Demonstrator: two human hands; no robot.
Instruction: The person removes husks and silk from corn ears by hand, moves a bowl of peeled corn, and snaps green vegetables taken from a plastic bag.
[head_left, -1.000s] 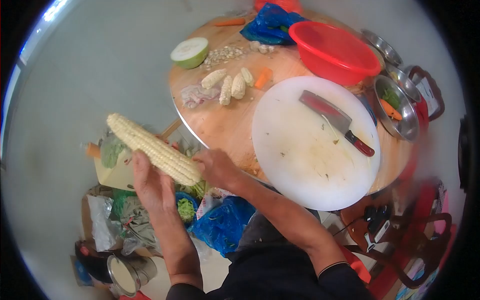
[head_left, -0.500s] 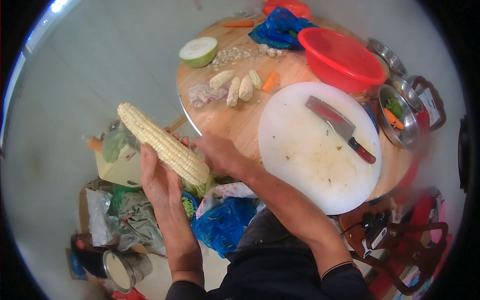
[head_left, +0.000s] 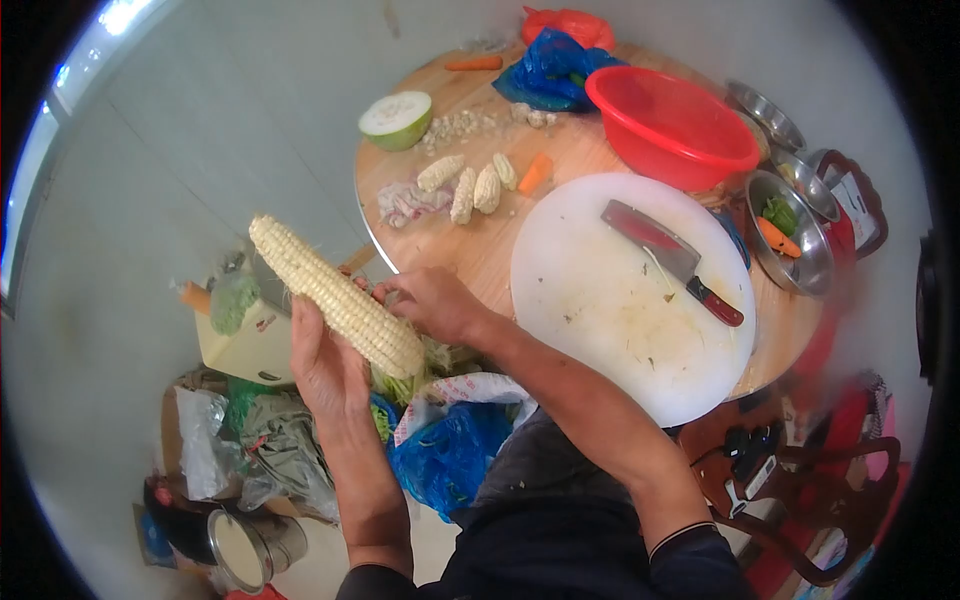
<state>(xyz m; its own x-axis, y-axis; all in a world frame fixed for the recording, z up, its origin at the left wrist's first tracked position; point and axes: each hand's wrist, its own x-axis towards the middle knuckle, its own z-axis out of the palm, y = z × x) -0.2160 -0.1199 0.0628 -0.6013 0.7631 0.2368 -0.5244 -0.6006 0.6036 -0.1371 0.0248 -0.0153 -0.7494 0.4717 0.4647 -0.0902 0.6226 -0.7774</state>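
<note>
Pale yellow corn (head_left: 335,295) slants beyond the edge of the table (head_left: 455,243), open room off its upper end; the left hand (head_left: 330,360) clasps it, the right hand (head_left: 432,302) curls near its lower end, whether pinching anything I cannot tell.

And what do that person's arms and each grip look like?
Short, dark sleeves, the right one with a thin pale edge, leave the forearms bare. The left grip and right grip are bare hands, with no gloves.

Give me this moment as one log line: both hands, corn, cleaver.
left hand: holding corn cob | right hand: beside cob, contact unclear | cleaver: lying on white board
</note>
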